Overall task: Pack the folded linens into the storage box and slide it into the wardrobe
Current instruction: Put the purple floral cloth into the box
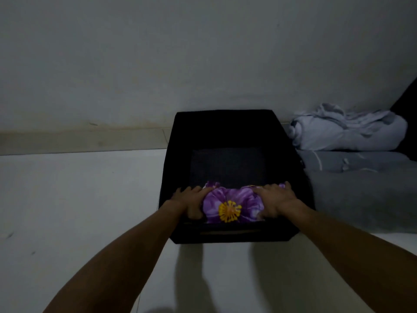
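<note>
A person kneels over a black storage box (234, 136) on the floor, packing linens. Both hands, left hand (191, 203) and right hand (276, 203), clasp a purple flowered cloth (230, 207) at its ends, low against the box's near wall. Next, probably release it and fetch the pale bundle (347, 129) lying beside the box.

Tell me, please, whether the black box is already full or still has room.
Still has room. The box holds only the purple flowered cloth at its near wall, under both hands; beyond it the dark bottom lies bare.
</note>
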